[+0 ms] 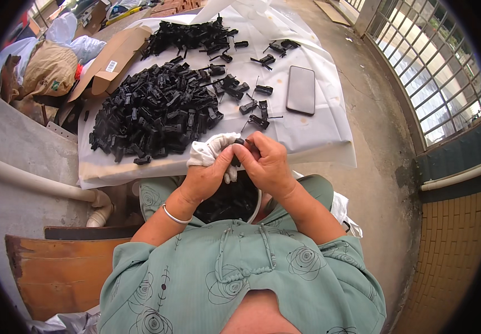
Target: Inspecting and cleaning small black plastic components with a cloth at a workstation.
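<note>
Both my hands meet at the table's near edge around a small black plastic part (pixel 238 142). My left hand (pixel 204 177) is closed on it, with a white cloth or glove (pixel 211 149) over its fingers and the thumb bare. Pinched against the same part is my right hand (pixel 265 166), fingers curled. Much of the part is hidden by the fingers. Beneath my hands, a tub with a pale rim (pixel 258 206) sits between my knees and holds many black pieces (pixel 226 203). Just beyond the hands lie several loose black parts (pixel 258 119) with thin rods.
A large heap of black parts (pixel 157 106) covers the table's left, with another pile (pixel 187 36) behind it. A phone (pixel 300 90) lies at the right on the white sheet (pixel 324 131). An open cardboard box (pixel 112 64) borders the heap. A barred window (pixel 430 72) is far right.
</note>
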Available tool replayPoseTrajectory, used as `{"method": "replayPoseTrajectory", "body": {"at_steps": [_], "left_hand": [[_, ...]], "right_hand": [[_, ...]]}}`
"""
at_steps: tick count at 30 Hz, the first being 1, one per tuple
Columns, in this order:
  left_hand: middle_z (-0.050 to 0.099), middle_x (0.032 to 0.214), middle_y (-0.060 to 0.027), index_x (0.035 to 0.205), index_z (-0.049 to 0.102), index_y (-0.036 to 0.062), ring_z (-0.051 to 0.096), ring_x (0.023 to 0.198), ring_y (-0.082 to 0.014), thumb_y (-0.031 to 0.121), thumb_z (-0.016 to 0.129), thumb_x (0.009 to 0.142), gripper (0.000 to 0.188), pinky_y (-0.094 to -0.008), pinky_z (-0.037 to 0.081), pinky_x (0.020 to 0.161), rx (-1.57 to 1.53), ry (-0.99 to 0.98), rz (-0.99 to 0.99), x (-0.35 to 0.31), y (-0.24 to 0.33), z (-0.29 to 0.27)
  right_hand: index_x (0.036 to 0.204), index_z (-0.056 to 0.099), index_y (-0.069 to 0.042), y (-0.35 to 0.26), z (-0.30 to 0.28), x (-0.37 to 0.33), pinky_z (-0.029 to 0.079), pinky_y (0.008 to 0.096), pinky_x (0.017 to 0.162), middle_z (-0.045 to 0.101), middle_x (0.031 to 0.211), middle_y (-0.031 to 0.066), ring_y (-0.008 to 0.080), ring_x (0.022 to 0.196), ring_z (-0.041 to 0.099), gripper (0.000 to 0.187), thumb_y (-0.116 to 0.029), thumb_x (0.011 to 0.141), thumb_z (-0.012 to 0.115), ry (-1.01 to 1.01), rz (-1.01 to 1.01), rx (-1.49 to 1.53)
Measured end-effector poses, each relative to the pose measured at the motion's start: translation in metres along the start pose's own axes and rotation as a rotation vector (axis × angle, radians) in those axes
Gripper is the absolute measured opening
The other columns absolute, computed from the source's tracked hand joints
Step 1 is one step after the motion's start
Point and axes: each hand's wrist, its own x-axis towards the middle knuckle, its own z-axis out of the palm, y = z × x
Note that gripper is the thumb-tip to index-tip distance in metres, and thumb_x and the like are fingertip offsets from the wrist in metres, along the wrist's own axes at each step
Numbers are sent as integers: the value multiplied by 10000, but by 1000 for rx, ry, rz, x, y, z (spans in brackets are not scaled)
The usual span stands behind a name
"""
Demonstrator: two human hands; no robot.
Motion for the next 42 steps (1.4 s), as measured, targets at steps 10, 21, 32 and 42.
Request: {"method": "replayPoseTrajectory", "body": {"at_steps": [10,21,32,42], "left_hand": [[581,890,-43,1093,530,-44,519,639,-46,32,572,825,282,-195,455,541,284,153,60,-3,5,7],[598,938,-195,1044,558,-40,587,840,-340,44,559,769,288,-367,478,741,984,163,516,-1,-7,8],[522,1014,-58,1152,454,2,474,926,-101,71,567,854,326,-248,416,820,447,153,234,8,-12,-5],[537,844,-18,1217,395,51,418,551,-38,72,443,909,312,-183,372,477,181,79,-26,0,1,-4]], "right_hand": [[790,532,7,0,-13,-3,400,279,570,482,658,92,147,600,448,222,-166,924,494,-285,189,199],[770,564,5,20,6,-8,381,226,569,516,684,-41,42,646,412,239,-151,927,476,-335,425,373],[809,599,-2,18,-1,-3,370,225,540,491,664,-21,61,600,413,179,-146,893,532,-287,341,270],[873,635,-16,24,-12,-5,428,251,538,581,691,86,163,574,533,120,-53,766,676,-186,-33,117]]}}
